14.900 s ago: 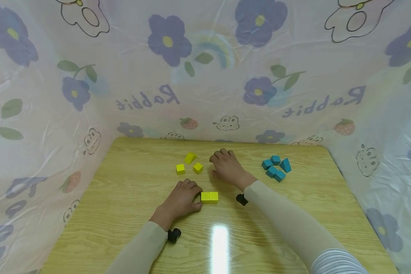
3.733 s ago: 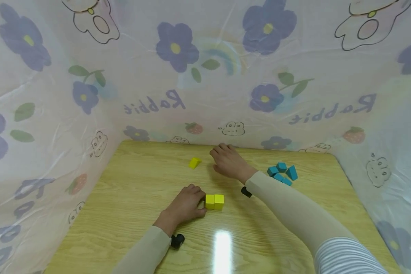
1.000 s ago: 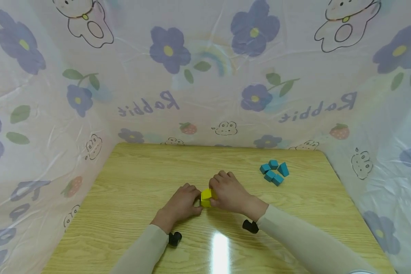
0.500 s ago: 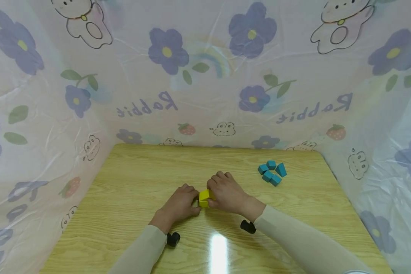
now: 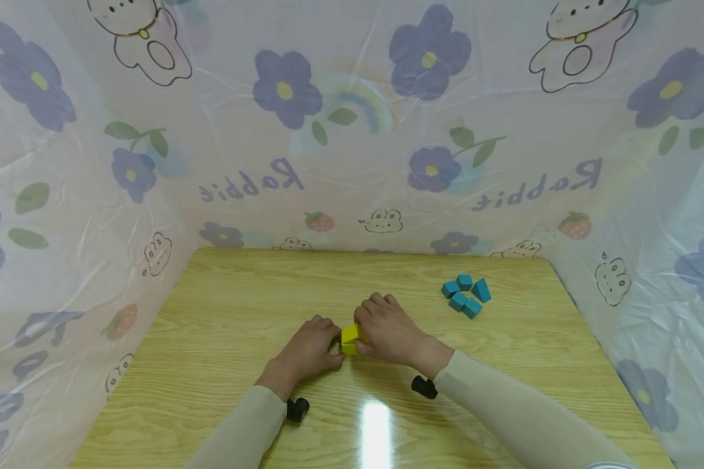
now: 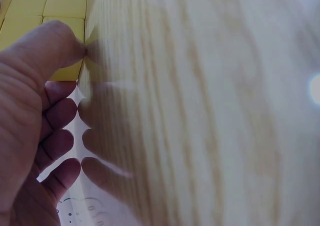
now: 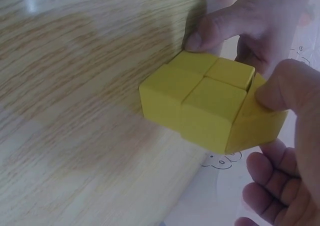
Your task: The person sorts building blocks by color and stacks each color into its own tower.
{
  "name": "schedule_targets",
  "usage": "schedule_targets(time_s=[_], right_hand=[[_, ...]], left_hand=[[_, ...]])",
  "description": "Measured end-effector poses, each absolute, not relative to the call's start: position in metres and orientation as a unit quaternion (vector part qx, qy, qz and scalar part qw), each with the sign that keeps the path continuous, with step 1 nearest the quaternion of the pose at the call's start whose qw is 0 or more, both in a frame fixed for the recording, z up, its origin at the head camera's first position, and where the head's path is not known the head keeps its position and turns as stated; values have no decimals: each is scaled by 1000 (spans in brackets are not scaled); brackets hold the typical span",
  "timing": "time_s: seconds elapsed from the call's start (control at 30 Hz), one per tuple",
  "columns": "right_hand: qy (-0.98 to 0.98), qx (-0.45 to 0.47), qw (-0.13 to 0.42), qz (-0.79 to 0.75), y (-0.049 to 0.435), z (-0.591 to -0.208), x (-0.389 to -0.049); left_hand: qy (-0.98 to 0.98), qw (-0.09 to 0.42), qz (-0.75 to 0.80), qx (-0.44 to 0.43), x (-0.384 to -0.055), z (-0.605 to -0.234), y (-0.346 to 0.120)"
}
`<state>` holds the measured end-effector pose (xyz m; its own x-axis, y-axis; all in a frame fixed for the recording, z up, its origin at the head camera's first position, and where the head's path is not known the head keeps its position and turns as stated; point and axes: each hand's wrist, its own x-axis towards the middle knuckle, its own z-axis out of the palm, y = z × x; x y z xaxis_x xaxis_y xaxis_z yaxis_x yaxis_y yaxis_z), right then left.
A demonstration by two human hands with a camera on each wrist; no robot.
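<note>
Hands (image 5: 308, 350) (image 5: 389, 331) grip yellow blocks (image 7: 207, 102); mirrored "Rabbit" (image 5: 251, 180) across backdrop (image 5: 340, 153).

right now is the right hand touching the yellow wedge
Touching. The right wrist view shows the right hand holding the yellow wedge, with the thumb against its face.

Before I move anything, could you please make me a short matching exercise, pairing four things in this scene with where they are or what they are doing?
Column one:
1. Left hand
2. Right hand
3. Blue blocks
4. Yellow wedge

Column two:
A. Clustered on the table, to the right of both hands
B. Holding the yellow cubes
C. On top of the yellow cubes
D. Pinching the yellow wedge

Right pairs: 1-B, 2-D, 3-A, 4-C.
</note>
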<state>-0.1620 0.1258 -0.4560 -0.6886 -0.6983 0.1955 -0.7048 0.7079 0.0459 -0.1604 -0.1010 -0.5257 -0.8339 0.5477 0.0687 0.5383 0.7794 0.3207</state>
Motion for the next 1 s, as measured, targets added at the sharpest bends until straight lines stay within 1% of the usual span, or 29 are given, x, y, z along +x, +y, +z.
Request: schedule_targets(time_s=[0.4,0.67,1.0], right_hand=[[-919,381,100,18,125,-456,-162],[-920,379,102,11,126,-456,-161],[-921,378,91,24,127,-453,-160]], left_hand=[[944,23,171,282,-159,-523,-101],[944,19,173,281,-159,-525,-101],[946,19,173,274,-159,-525,-100]])
